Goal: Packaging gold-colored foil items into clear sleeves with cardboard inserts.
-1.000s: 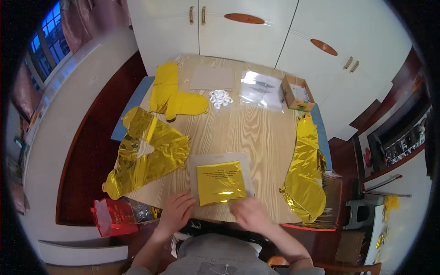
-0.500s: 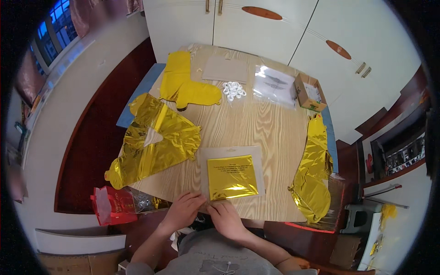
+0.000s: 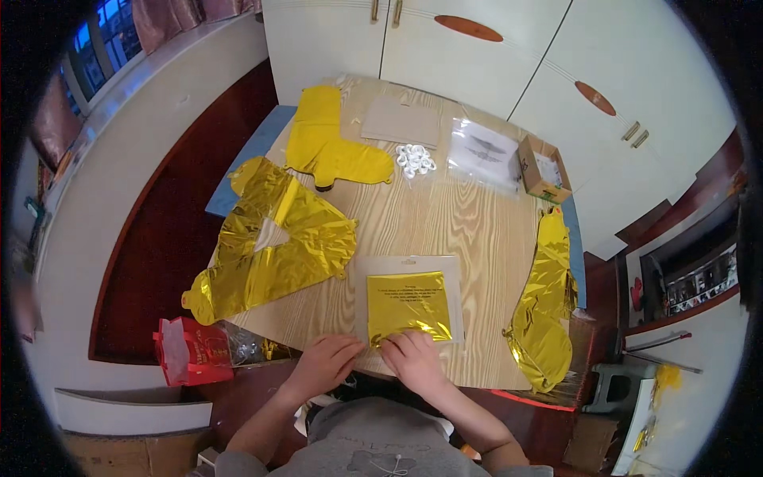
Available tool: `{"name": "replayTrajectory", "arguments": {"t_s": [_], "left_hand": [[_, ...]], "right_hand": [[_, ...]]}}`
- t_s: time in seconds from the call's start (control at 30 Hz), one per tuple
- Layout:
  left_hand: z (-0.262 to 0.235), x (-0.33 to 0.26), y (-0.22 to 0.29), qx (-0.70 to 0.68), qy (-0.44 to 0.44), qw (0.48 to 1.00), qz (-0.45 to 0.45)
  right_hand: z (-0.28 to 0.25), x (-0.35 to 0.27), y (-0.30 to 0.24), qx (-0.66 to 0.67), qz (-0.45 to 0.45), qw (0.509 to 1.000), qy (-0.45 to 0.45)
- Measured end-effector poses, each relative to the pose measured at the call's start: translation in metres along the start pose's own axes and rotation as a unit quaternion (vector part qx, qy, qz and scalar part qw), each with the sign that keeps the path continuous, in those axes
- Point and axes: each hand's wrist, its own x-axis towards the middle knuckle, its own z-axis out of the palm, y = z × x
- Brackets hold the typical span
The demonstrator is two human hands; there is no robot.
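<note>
A flat clear plastic bag lies at the table's near edge, holding a folded gold foil balloon (image 3: 408,306) on a grey backing card (image 3: 453,318). My left hand (image 3: 324,366) is closed at the bag's lower left corner, fingers curled and pressed together. Overlapping the lower edge of the gold foil, my right hand (image 3: 413,362) has its fingers bent down in a pinch on the plastic bag. The fingertips of both hands are partly hidden.
Gold foil balloons lie around: a triangular one (image 3: 318,238), an L-shaped one (image 3: 314,139) and a long one (image 3: 540,310). Farther back are grey cards (image 3: 401,121), white rings (image 3: 415,160), clear bags (image 3: 483,155) and a small cardboard box (image 3: 544,168). A red bag (image 3: 195,354) hangs low left.
My right hand has moved up and right, from below the bag onto the foil's lower edge. My left hand stays near the lower left corner. The whole view has shifted slightly.
</note>
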Motion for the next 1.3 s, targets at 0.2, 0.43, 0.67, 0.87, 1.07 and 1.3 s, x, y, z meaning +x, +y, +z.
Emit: {"name": "replayTrajectory", "arguments": {"t_s": [0.2,0.43,0.67,0.87,1.07,1.3], "left_hand": [[0.003,-0.004,-0.004,-0.017,-0.006,1.0,-0.014],[0.003,-0.004,-0.006,-0.02,-0.029,0.999,-0.022],[0.001,-0.002,-0.007,-0.023,-0.036,0.999,-0.015],[-0.005,0.001,-0.012,-0.023,-0.052,0.998,-0.021],[-0.001,0.004,-0.021,0.023,-0.078,0.996,0.025],[0.0,0.001,-0.017,0.024,-0.075,0.996,0.029]], "right_hand": [[0.004,0.006,-0.002,-0.008,-0.012,1.0,0.015],[0.012,0.006,-0.003,-0.035,-0.004,0.999,0.019],[0.014,0.01,-0.007,-0.068,0.015,0.998,0.005],[0.006,0.009,-0.018,0.03,0.003,0.999,-0.022],[0.015,0.007,-0.029,0.087,0.055,0.993,-0.05],[0.02,0.007,-0.037,0.094,0.09,0.988,-0.078]]}}
